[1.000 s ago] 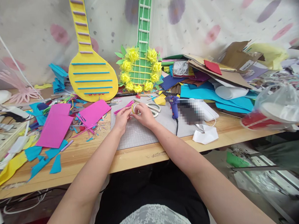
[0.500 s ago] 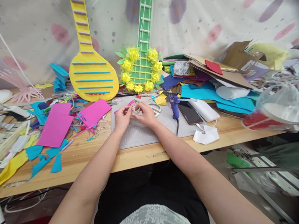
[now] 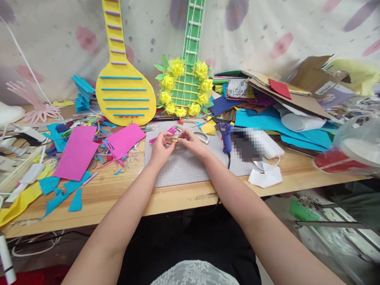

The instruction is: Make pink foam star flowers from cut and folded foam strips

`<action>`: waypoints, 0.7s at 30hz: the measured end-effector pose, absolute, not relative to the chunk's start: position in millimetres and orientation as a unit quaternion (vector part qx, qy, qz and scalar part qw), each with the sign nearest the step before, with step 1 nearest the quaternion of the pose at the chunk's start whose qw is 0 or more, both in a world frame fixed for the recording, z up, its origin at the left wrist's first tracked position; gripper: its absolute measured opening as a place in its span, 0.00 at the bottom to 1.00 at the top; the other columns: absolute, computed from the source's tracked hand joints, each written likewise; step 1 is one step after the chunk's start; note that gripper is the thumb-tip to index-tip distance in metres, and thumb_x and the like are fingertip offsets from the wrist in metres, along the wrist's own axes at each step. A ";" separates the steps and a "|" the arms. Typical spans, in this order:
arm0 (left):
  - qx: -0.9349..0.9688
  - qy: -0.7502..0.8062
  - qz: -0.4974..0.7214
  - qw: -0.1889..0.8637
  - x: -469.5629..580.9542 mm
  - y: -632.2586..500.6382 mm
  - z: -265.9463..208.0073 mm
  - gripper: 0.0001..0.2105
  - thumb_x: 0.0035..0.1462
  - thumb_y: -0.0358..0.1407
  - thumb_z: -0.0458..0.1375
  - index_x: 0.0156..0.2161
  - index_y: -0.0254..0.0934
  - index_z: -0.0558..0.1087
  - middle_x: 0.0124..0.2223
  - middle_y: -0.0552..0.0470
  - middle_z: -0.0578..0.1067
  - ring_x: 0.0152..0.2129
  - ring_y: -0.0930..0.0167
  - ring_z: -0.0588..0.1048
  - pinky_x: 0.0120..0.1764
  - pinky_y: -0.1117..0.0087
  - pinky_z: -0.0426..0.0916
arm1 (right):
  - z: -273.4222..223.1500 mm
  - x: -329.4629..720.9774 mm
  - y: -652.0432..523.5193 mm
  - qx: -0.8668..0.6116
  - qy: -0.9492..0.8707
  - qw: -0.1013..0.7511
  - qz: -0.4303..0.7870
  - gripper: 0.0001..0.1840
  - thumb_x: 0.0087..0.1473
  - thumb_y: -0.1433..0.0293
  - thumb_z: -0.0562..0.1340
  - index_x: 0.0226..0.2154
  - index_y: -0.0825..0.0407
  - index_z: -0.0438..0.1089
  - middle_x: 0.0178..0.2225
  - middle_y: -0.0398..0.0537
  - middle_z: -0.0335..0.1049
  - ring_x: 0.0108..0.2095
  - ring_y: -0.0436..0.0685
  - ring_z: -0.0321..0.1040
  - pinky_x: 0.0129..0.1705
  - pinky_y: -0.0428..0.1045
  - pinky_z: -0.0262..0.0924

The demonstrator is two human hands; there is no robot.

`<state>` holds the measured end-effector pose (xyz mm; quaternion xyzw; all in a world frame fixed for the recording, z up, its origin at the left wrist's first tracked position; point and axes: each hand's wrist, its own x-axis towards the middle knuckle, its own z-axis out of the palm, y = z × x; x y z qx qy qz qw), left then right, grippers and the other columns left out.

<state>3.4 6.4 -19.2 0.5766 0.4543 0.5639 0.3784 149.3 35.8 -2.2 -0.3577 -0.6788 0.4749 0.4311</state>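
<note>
Fingers (image 3: 169, 137) of the left hand (image 3: 162, 149) and right hand (image 3: 193, 144) pinch a yellow bit (image 3: 174, 140) over the mat (image 3: 179, 174). From here I see pink strips (image 3: 153, 140) and scissors (image 3: 203, 137) lying just past them

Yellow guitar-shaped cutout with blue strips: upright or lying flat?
Upright: the yellow guitar-shaped cutout stands neck up, its rounded body at the back of the wooden table.

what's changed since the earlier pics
The left hand and right hand have turned the small ring between their fingertips: its round shape showed earlier, now mostly a yellow edge does. Nothing was visibly picked up or let go. The whole view slid right, so the camera probably turned left. The glue gun, scissors, yellow guitar and green guitar stayed put.
</note>
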 end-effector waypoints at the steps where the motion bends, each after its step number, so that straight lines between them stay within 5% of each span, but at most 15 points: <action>1: 0.567 0.450 0.570 0.390 3.0 6.6 -18.6 0.15 0.47 0.34 0.60 0.41 0.38 0.64 0.37 0.49 0.75 0.29 0.73 0.76 0.33 0.70 0.73 | -0.9 150.2 35.1 -0.352 -0.676 0.424 0.489 0.11 0.46 0.64 0.61 0.29 0.51 0.60 0.29 0.40 0.63 0.30 0.48 0.62 0.34 0.46 0.58; 7: 0.563 0.461 0.575 0.374 0.7 3.5 -13.6 0.13 0.49 0.33 0.58 0.40 0.38 0.61 0.40 0.47 0.76 0.29 0.73 0.77 0.33 0.70 0.72 | 10.8 154.7 30.0 -0.338 -0.661 0.371 0.558 0.11 0.45 0.62 0.62 0.30 0.51 0.63 0.30 0.42 0.67 0.30 0.48 0.62 0.31 0.45 0.55; 15: 0.644 0.510 0.526 0.219 1.0 -1.7 -14.3 0.11 0.54 0.31 0.54 0.43 0.39 0.62 0.43 0.48 0.77 0.30 0.74 0.77 0.30 0.74 0.68 | 12.0 153.4 32.6 -0.307 -0.632 0.376 0.604 0.12 0.42 0.63 0.65 0.27 0.52 0.63 0.28 0.40 0.67 0.31 0.47 0.62 0.33 0.45 0.56; 21: 0.649 0.508 0.522 0.219 -1.3 -0.8 -11.7 0.10 0.57 0.35 0.52 0.44 0.39 0.68 0.45 0.47 0.76 0.29 0.74 0.75 0.28 0.74 0.68 | 14.2 157.4 29.4 -0.304 -0.595 0.343 0.660 0.17 0.43 0.60 0.65 0.32 0.51 0.62 0.23 0.36 0.64 0.16 0.41 0.43 0.19 0.42 0.36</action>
